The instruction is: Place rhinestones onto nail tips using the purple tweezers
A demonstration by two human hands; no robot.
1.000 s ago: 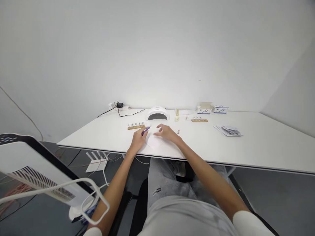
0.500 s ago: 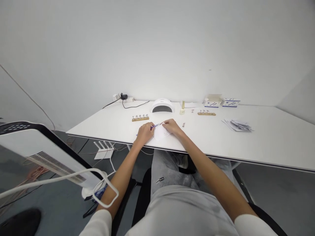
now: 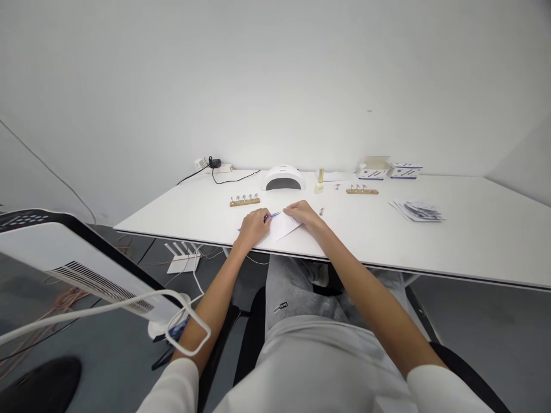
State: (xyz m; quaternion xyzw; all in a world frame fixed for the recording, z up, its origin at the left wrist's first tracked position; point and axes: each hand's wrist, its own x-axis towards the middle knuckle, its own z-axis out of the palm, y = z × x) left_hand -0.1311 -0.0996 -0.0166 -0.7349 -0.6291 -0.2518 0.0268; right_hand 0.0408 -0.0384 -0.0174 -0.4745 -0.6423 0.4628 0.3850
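Observation:
My left hand (image 3: 253,225) rests near the front edge of the white table (image 3: 451,241), fingers closed round a thin purple tool (image 3: 272,215) whose tip points right. My right hand (image 3: 303,213) is just to its right, pinching a small white sheet (image 3: 283,226) tilted up off the table. The tool's tip meets the upper edge of the sheet. What is on the sheet is too small to make out.
Behind the hands stand a white nail lamp (image 3: 283,178), a wooden strip with metal pegs (image 3: 244,201), a second strip (image 3: 362,191), a small bottle (image 3: 319,180), two white boxes (image 3: 390,170) and a stack of packets (image 3: 416,210). A white appliance (image 3: 64,258) stands at lower left.
My right hand went from flat on the table to lifting the white sheet. My left hand brought the purple tool to the sheet. The camera tilted slightly.

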